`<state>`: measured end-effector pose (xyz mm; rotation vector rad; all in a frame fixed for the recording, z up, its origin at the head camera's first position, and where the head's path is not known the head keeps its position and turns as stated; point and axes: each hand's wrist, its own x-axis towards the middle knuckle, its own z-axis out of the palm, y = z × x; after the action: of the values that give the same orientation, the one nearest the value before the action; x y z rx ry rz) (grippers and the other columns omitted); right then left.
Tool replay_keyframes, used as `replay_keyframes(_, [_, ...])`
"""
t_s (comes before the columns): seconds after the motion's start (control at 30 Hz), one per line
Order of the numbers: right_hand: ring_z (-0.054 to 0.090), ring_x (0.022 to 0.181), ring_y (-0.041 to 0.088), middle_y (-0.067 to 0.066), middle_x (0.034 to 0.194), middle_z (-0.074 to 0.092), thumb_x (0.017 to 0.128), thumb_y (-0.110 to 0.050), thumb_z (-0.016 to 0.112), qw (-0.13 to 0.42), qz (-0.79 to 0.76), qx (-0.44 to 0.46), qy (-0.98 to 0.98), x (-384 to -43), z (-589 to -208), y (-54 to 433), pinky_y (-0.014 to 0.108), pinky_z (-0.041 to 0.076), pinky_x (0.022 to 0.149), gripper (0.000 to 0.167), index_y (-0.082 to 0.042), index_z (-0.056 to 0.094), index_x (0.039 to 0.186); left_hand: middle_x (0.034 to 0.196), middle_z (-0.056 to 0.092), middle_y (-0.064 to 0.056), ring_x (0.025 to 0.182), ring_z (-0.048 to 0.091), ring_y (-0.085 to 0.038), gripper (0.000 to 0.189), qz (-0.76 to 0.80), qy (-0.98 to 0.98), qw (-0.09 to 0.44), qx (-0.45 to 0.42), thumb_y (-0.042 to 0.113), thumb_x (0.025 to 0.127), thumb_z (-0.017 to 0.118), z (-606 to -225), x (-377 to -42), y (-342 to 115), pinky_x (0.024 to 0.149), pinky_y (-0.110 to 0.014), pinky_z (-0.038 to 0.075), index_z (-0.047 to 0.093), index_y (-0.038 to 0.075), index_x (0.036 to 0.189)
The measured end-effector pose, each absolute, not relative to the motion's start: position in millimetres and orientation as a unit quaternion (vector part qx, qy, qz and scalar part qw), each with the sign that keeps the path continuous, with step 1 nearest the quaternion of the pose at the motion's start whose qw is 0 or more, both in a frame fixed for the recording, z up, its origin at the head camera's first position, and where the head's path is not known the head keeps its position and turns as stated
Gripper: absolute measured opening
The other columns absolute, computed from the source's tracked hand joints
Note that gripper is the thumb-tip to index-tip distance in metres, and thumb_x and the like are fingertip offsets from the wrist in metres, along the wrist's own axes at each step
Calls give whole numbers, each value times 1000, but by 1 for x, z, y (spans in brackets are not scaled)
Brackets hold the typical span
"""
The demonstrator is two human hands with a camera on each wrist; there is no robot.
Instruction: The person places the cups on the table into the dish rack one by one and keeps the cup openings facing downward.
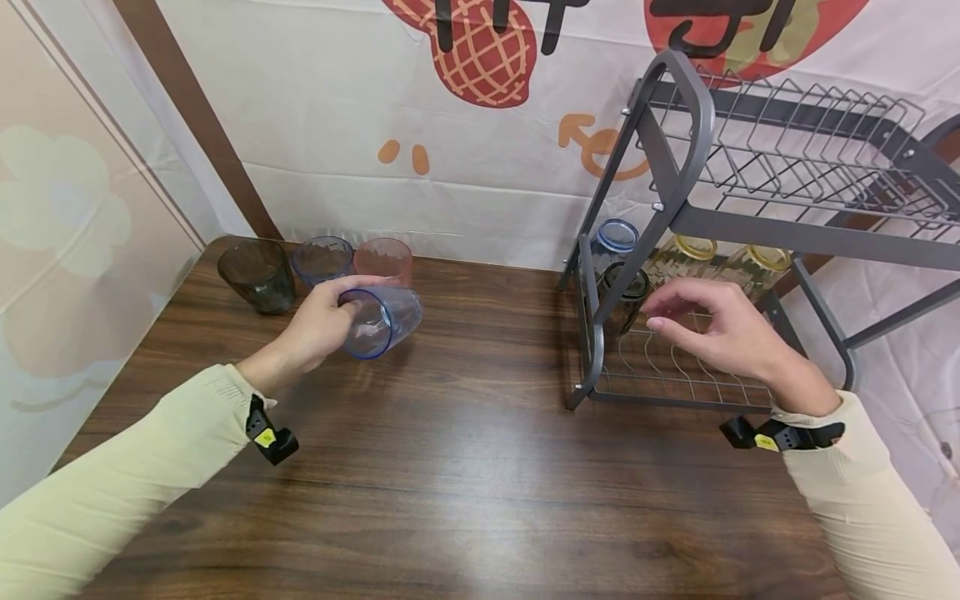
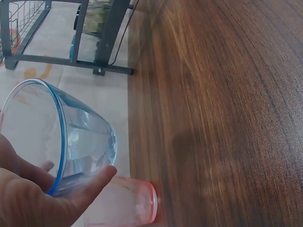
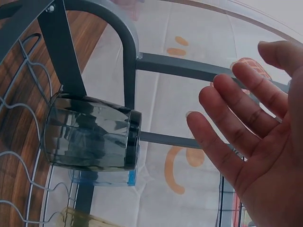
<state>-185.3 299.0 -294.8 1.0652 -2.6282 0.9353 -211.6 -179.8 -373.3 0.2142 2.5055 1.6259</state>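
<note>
Gripping the blue cup [image 1: 388, 323] by its side, likely so it won't slip, my left hand [image 1: 309, 327] holds it tilted above the surface [image 1: 465, 467]. My right hand [image 1: 722, 329] is empty, fingers [image 3: 215, 144] apart, beside the dark cup [image 3: 87, 135] in the rack [image 1: 810, 238].

Glasses [image 1: 322, 262], rack [image 1: 795, 236] on wooden table [image 1: 465, 467]
</note>
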Motion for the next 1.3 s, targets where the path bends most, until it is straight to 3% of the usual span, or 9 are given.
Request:
replay_keyframes(0.07, [65,85,2,-2,96,72,87,5,73,71,308,357,-879,-185,-294,298,13,52,76,24,-11,73,105,149,51,-17,118,47,-24,50,541,835,69,78,-9,101,34,-373,-211,-180,84,-24,45,56,4,144])
replay_keyframes(0.13, [66,85,2,0,96,73,88,4,73,66,306,359,-879,-184,-294,297,13,52,76,21,-10,73,104,147,52,-14,101,50,-20,52,547,830,69,83,-9,100,34,-373,-211,-180,68,-21,44,57,6,144])
replay_keyframes(0.27, [66,86,3,-1,96,73,89,3,73,62,307,364,-877,-184,-294,296,13,52,76,18,-8,73,104,146,52,-12,90,50,-22,53,568,815,76,86,-10,101,33,-373,-210,-180,59,-19,46,57,7,144])
replay_keyframes(0.4, [65,86,3,-7,97,72,86,6,74,67,311,371,-873,-184,-295,293,14,53,77,25,-10,73,105,147,48,-16,107,53,-28,52,594,795,87,86,-10,102,30,-373,-210,-179,75,-22,59,55,4,145])
replay_keyframes(0.5, [65,87,3,-7,97,71,85,7,75,71,313,375,-870,-183,-295,292,15,53,78,28,-12,74,105,149,45,-18,115,54,-27,51,614,779,93,88,-11,102,28,-372,-209,-178,86,-30,61,52,0,146])
replay_keyframes(0.73, [66,87,4,-5,96,72,85,7,74,66,323,383,-863,-184,-297,289,15,54,79,28,-13,73,105,152,44,-17,132,47,-32,52,630,766,81,101,-14,101,28,-371,-209,-175,88,-33,61,53,-2,144])
replay_keyframes(1.0, [67,87,5,0,96,73,85,8,73,60,337,392,-854,-184,-299,286,17,57,78,29,-13,73,104,147,51,-16,122,55,-35,48,588,799,43,123,-13,102,34,-368,-207,-172,82,-25,61,59,2,140])
replay_keyframes(1.3, [67,87,5,-7,99,72,83,9,75,61,328,396,-855,-185,-301,281,18,56,77,32,-14,73,105,143,58,-13,109,65,-27,51,556,815,-1,161,-16,99,35,-368,-204,-169,72,-19,59,63,5,137])
